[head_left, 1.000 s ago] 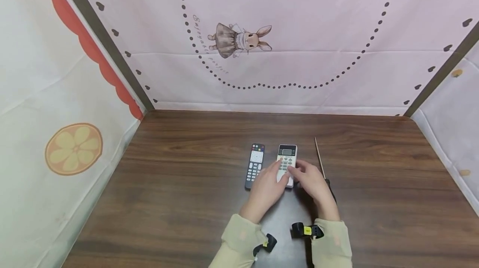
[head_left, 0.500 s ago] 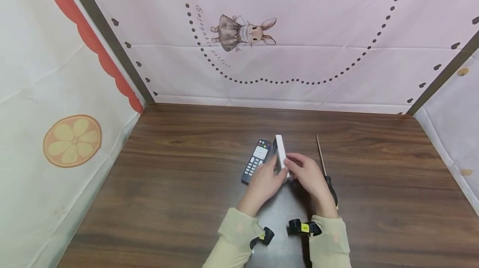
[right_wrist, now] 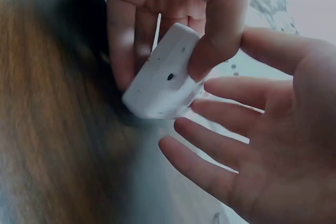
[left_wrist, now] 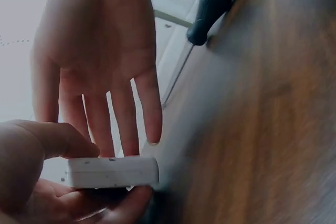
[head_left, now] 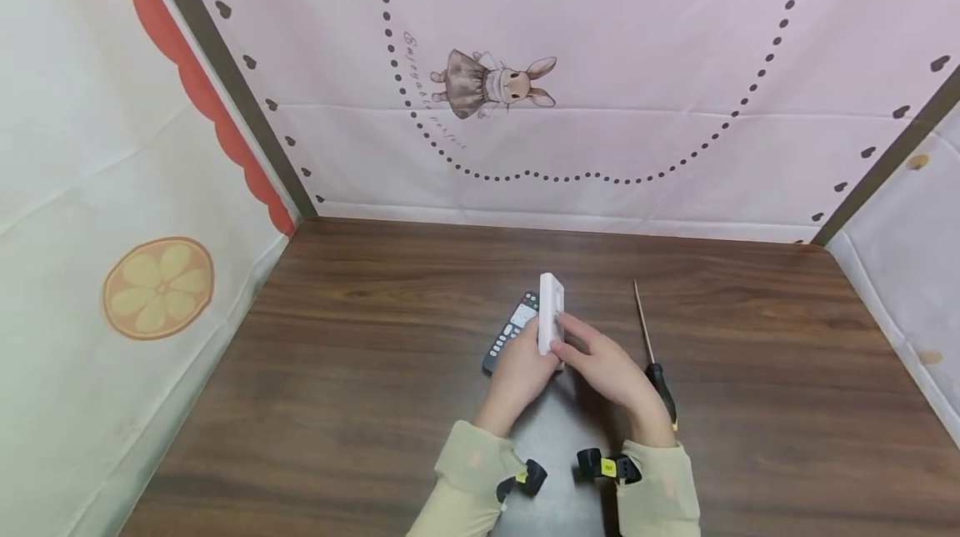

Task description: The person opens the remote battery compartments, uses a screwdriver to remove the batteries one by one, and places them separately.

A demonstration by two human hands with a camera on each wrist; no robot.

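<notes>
The white remote, face up under both hands a second ago, now stands on its long edge with its buttons turned out of sight, and the dark remote beside it slants more to the right.

The left hand holds the white remote, thumb on one side and fingers on the other; this pinch seems to carry the weight and keep the remote tipped. The right hand is spread, fingers nearly straight, tips at the remote's back; whether they press or only graze it, I cannot tell. With the left hand doing the gripping, the right fingers look free to steady or feel. Whether the remote's lower end meets the table is hidden.

The dark remote lies flat, partly covered by the left hand. A screwdriver lies near the right forearm, tip pointing away from the person, apparently handy for that side. Beyond the table hangs a pink cloth printed with a rabbit.
</notes>
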